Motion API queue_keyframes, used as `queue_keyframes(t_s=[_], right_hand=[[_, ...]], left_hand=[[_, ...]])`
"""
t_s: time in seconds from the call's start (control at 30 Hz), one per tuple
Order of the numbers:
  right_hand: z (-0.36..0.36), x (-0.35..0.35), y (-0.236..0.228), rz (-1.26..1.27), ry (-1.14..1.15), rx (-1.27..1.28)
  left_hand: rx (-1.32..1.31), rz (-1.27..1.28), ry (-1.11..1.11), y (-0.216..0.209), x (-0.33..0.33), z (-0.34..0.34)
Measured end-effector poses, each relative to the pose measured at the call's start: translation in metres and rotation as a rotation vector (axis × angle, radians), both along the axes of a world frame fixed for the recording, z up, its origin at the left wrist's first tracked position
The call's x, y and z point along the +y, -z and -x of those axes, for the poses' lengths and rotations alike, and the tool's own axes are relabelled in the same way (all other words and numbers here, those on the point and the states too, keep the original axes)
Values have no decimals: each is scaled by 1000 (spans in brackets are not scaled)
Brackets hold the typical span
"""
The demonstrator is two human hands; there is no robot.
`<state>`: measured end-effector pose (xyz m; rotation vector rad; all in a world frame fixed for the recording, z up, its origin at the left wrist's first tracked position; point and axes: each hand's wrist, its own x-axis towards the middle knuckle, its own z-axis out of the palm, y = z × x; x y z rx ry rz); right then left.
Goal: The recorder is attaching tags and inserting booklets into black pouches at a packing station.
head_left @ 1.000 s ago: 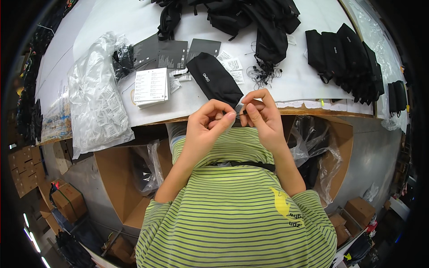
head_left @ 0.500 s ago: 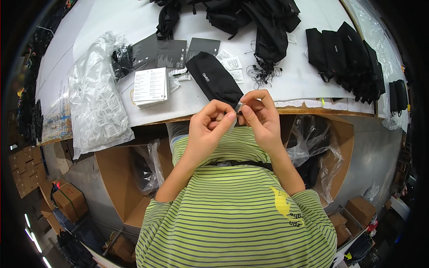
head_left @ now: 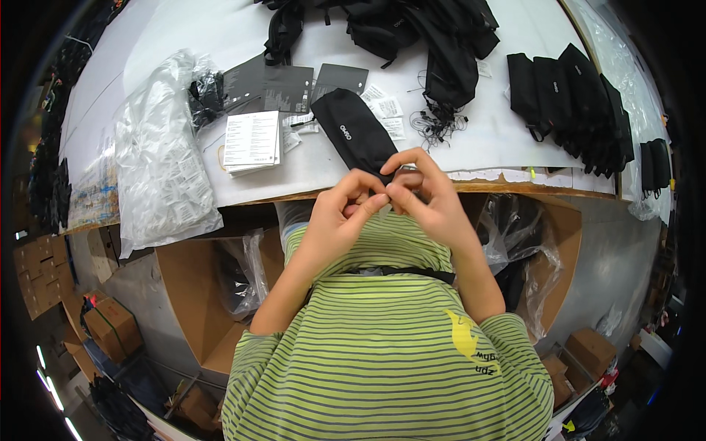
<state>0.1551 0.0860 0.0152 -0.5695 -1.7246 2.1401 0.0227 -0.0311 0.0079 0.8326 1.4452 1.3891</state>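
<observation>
Head view shows both hands raised together just off the near edge of the white table (head_left: 471,158). Left hand (head_left: 342,217) and right hand (head_left: 426,198) meet fingertip to fingertip, pinching a small item (head_left: 407,170) between them; the fingers cover nearly all of it, and its kind cannot be made out beyond a small grey sliver. The near end of a black pouch (head_left: 355,132) lies on the table directly beyond the fingertips, partly hidden by the right hand's fingers; whether the pinched item joins it cannot be told.

Left of the pouch, a white booklet (head_left: 251,140) lies flat, and a crumpled clear plastic bag (head_left: 158,162) hangs over the table's edge. Small white tags (head_left: 386,117) sit just right of the pouch. A row of black pouches (head_left: 570,99) stands well apart on the right, and a heap of black straps (head_left: 412,29) is cut off at the top. Bare tabletop lies between the pouch and the row. Below the edge, open cardboard boxes (head_left: 198,294) with plastic liners flank the striped shirt (head_left: 382,345).
</observation>
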Motion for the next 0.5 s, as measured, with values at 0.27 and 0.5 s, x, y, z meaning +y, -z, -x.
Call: queue_keyframes(t_s=[0.27, 0.5], right_hand=[[61, 11, 53, -1160, 3, -307], [46, 23, 58, -978, 296, -358]], left_hand=[[621, -128, 257, 6, -10, -21], [614, -149, 35, 13, -4, -6]])
